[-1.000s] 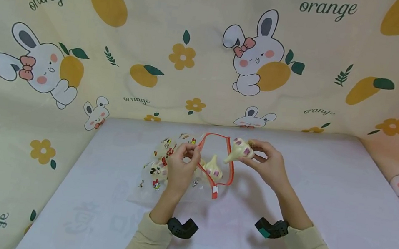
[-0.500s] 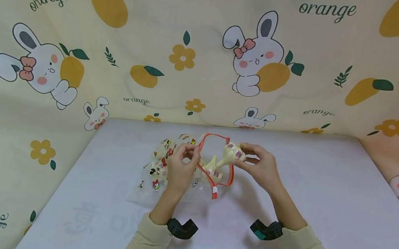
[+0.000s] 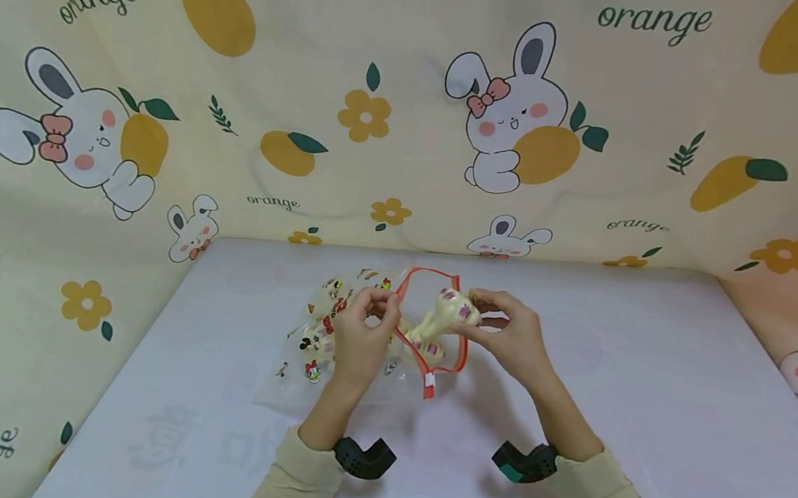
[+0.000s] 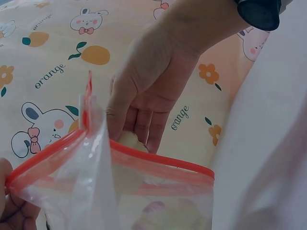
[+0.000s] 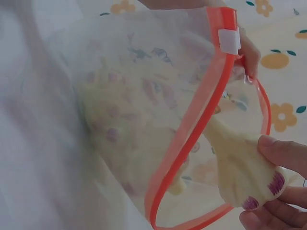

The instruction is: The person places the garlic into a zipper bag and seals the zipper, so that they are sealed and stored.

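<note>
A clear zip bag [image 3: 293, 391] with cartoon prints and a red zipper rim [image 5: 192, 129] lies with its mouth spread toward the right. My left hand [image 3: 362, 341] pinches the rim at the left side of the mouth. Between the thumb and fingers of my right hand [image 3: 514, 340] is a garlic bulb [image 5: 247, 167], cream with purple patches, its stem end pointing into the mouth. More garlic bulbs [image 5: 108, 115] show blurred through the plastic. In the left wrist view, the right hand [image 4: 148, 86] reaches down behind the rim, which partly hides the held bulb.
A white slider [image 5: 229, 41] sits at the corner of the zipper. The bag rests on a white-covered table [image 3: 203, 358]. Behind it rises a cream cloth backdrop [image 3: 412, 32] printed with rabbits and oranges. Each wrist wears a dark camera mount [image 3: 364, 456].
My right hand has moved left with the garlic bulb, from beside the bag's mouth to its opening, the stem now inside the rim. The left hand and the bag have stayed in place.
</note>
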The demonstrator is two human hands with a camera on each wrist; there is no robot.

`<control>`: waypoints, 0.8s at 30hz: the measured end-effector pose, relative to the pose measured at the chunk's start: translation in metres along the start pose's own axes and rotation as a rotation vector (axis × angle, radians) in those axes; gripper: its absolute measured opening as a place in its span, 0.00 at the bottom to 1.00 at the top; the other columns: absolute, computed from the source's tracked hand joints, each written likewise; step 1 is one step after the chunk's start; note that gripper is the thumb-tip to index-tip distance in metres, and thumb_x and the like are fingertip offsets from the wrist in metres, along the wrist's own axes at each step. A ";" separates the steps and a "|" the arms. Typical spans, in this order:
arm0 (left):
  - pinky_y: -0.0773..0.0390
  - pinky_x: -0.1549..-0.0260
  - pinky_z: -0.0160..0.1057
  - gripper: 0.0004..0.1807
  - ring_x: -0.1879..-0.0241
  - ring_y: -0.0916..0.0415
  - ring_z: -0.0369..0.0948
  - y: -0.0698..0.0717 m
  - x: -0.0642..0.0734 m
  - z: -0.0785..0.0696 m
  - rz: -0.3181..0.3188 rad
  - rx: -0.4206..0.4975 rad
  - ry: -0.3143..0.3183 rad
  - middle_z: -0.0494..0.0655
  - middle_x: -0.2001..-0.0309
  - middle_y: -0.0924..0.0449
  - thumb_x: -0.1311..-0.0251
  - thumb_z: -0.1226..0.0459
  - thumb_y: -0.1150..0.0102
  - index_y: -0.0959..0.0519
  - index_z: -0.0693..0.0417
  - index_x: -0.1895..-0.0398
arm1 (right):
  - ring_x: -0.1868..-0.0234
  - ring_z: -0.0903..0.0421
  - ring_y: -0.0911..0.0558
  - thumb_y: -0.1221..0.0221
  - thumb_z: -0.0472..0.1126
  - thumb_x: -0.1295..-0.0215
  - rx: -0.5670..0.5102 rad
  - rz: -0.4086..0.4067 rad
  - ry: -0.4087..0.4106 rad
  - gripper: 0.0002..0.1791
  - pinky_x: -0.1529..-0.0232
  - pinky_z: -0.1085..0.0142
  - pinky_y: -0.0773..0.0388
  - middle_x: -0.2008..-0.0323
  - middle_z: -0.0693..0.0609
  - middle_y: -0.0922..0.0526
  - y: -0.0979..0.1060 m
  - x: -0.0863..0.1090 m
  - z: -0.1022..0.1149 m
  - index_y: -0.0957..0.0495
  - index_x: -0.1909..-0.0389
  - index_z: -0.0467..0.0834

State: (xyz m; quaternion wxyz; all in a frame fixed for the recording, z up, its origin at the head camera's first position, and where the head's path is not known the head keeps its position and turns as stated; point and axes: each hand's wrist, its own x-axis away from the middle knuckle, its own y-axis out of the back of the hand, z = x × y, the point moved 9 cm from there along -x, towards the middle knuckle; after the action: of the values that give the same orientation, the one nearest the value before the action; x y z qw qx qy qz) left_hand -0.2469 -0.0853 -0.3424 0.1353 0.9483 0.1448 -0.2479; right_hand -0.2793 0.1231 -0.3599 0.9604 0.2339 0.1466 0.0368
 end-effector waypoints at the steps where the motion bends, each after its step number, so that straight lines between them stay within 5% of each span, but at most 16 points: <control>1: 0.26 0.71 0.26 0.06 0.73 0.24 0.34 0.000 0.000 0.000 0.000 -0.001 0.001 0.57 0.76 0.18 0.40 0.68 0.44 0.20 0.63 0.67 | 0.53 0.48 0.19 0.29 0.36 0.51 0.000 0.000 -0.002 0.28 0.53 0.64 0.17 0.52 0.38 0.18 -0.001 0.000 0.000 0.23 0.46 0.35; 16: 0.27 0.72 0.26 0.05 0.74 0.26 0.31 -0.001 0.000 0.000 -0.002 0.006 -0.023 0.57 0.77 0.18 0.40 0.69 0.44 0.20 0.63 0.68 | 0.66 0.53 0.22 0.26 0.38 0.55 0.044 -0.018 0.016 0.28 0.69 0.74 0.24 0.59 0.40 0.16 -0.014 0.001 0.001 0.20 0.50 0.37; 24: 0.25 0.72 0.28 0.04 0.75 0.26 0.30 -0.001 0.000 0.001 -0.010 0.005 -0.040 0.57 0.78 0.18 0.41 0.69 0.43 0.20 0.63 0.68 | 0.65 0.52 0.19 0.28 0.37 0.53 0.024 -0.013 0.017 0.28 0.67 0.76 0.23 0.55 0.38 0.15 -0.024 -0.001 0.003 0.21 0.48 0.35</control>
State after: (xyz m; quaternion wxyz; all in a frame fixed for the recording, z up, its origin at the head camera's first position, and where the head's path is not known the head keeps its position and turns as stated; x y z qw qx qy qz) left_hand -0.2478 -0.0850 -0.3429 0.1348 0.9428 0.1461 -0.2675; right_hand -0.2792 0.1001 -0.3684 0.9564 0.2442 0.1569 0.0310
